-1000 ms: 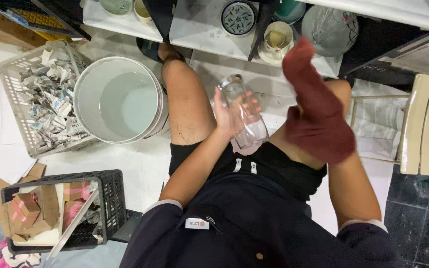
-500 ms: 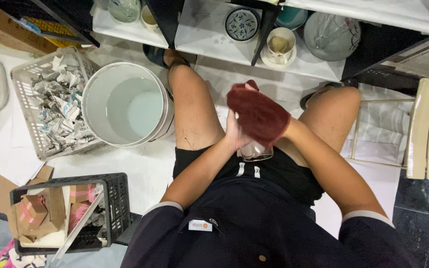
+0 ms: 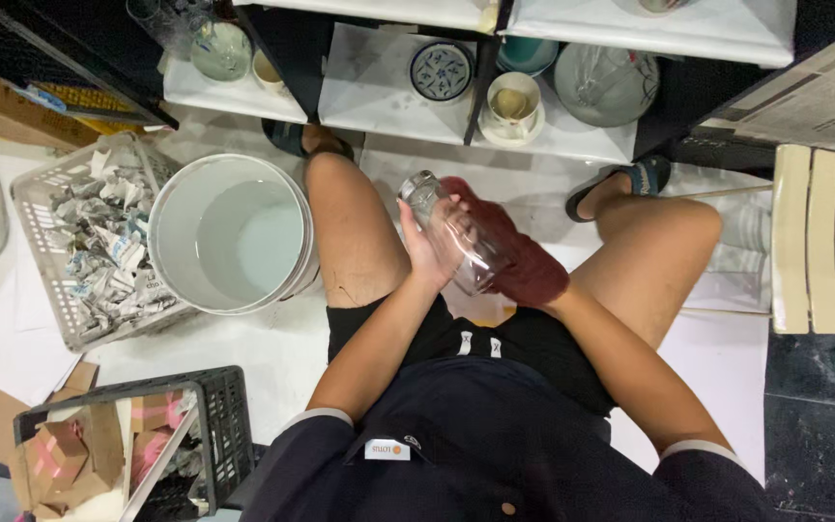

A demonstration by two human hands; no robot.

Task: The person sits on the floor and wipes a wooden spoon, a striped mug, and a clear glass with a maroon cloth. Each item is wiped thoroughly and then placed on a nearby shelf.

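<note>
now left hand (image 3: pixel 424 253) grips smooth clear glass bottle (image 3: pixel 456 232); right hand (image 3: pixel 533 275), hidden, presses fuzzy maroon cloth (image 3: pixel 514 251) against it.

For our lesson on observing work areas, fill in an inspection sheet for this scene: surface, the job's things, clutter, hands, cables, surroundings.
Surface: white floor, partly covered with paper sheets at left.
Job's things: clear glass bottle, tilted; dark red cloth against its lower side.
Clutter: white bucket holding water; pale basket of crumpled newspaper; black crate with cardboard boxes.
Hands: left hand grips the bottle; right hand is hidden under the cloth.
Cables: nothing seen.
Surroundings: low shelf with bowls and cups; slatted cream chair at right.
</note>
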